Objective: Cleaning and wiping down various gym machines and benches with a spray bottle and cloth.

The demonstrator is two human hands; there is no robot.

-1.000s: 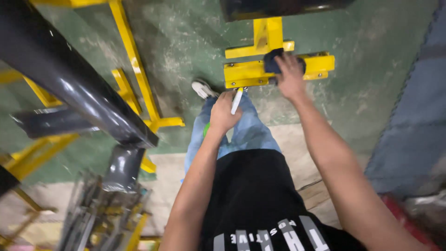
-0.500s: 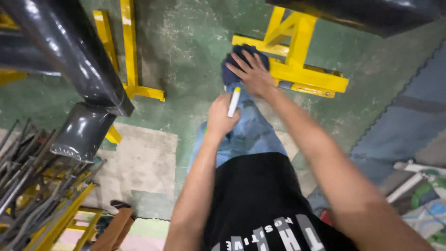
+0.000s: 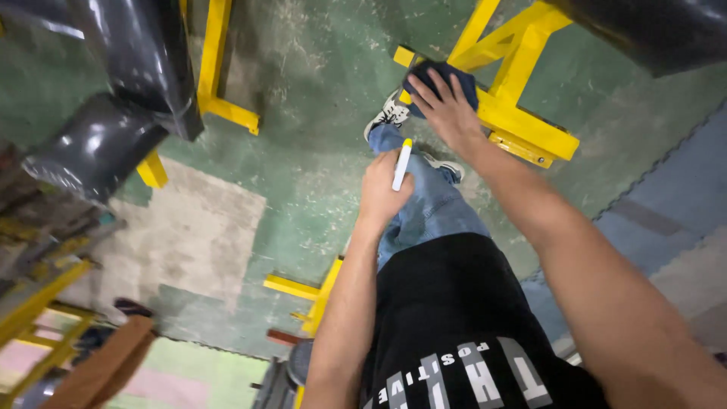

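White marker (image 3: pixel 402 163) clamped in left grip (image 3: pixel 382 189); right grip (image 3: pixel 447 110) flat, fingers spread, on dark cloth (image 3: pixel 445 77)

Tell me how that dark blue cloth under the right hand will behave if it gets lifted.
The dark blue cloth looks bunched and creased under the right hand, so it is probably floppy and light. Draped on the yellow frame, it likely sags once lifted, and should not roll.

White marker (image 3: pixel 401 165), navy cloth (image 3: pixel 447 82), yellow stand (image 3: pixel 530 125)
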